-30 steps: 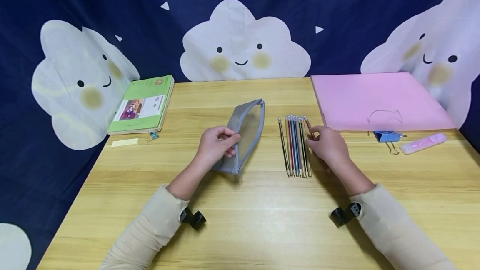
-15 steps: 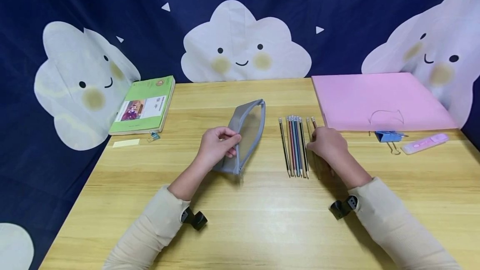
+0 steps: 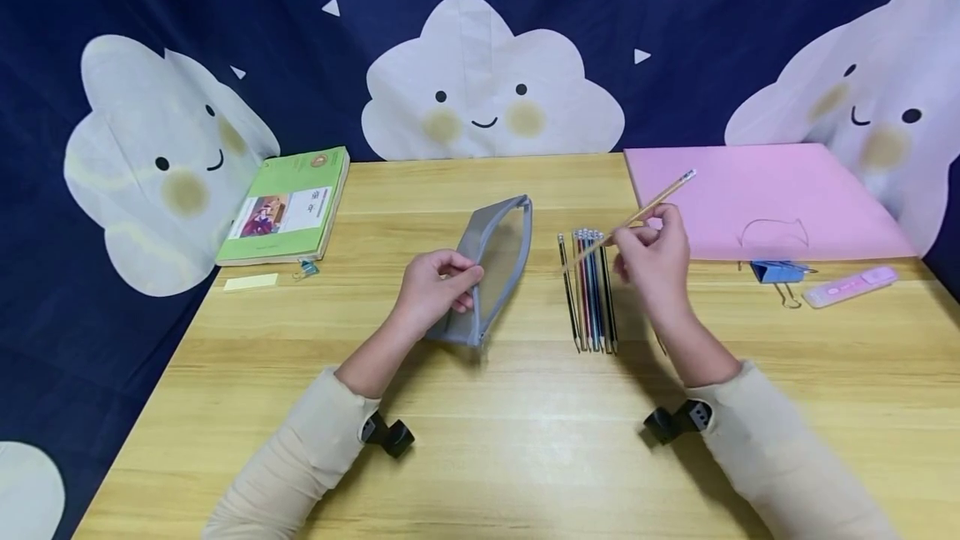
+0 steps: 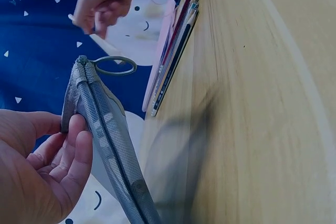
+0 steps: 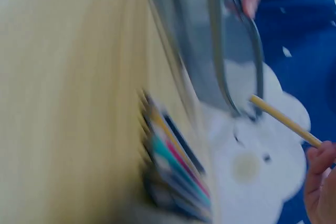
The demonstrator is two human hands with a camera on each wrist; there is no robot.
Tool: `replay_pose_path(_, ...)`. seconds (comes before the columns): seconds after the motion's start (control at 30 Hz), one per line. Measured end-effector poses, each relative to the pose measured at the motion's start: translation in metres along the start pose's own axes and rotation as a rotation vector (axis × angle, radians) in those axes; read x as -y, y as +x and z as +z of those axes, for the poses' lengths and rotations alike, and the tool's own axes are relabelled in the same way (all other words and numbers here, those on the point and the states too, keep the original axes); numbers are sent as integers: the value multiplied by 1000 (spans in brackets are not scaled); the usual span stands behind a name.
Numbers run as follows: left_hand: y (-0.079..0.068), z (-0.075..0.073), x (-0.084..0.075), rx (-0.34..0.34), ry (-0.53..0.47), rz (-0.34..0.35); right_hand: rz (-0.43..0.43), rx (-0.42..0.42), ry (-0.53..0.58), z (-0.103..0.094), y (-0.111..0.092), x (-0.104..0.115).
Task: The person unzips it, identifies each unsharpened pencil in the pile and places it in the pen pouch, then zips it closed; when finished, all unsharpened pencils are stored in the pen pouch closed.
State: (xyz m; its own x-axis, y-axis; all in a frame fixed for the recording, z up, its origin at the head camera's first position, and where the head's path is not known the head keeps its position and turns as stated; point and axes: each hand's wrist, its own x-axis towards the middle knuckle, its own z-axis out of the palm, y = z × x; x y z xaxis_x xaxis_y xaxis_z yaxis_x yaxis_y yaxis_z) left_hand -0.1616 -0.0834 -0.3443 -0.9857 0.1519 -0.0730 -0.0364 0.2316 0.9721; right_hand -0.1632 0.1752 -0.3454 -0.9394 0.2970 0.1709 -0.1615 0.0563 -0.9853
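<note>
A grey mesh zip pouch stands on the table with its mouth spread apart. My left hand pinches the near rim between thumb and fingers, as the left wrist view also shows with the zipped edge. My right hand is raised and holds a plain yellowish pencil, slanted, eraser end up. Its lower end points toward the pouch mouth in the right wrist view, apart from the rim. Below lies a row of several pencils, erasers toward the back. Another pencil's tip shows beside my right wrist.
A green book lies at the back left, with a pale paper strip and small blue clip before it. At the right are a pink folder, a larger blue binder clip and a purple marker-like item.
My right hand has separated pencils at the right side of the row, then picked up one and lifted it above the others, tilting it. My left hand and the pouch have stayed in place.
</note>
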Motion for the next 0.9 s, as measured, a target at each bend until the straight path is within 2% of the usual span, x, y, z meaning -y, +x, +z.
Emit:
replay_pose_path(0.07,-1,0,-1,0,2,-1,0,27,177,12,-5,-5)
replay_pose_path(0.13,-1,1,-1,0,-1,-1,24,52,234,25,-13,-8)
replay_pose_path(0.2,-2,2,-2,-1,-1,-2,62,79,223,39,-22,-7)
replay_pose_path(0.3,-3,3,-2,-4,-7,-2,166,141,203,55,-34,-7)
replay_pose_path(0.4,-3,3,-1,-7,-11,-4,285,219,181,67,-43,-6)
replay_pose_path(0.53,-4,5,0,-1,-15,6,396,291,137,76,-47,-6)
replay_pose_path(0.77,-5,10,2,19,-11,16,478,363,37,83,-42,-6)
replay_pose_path(0.9,-5,11,2,40,-9,17,522,469,-3,84,-38,-7)
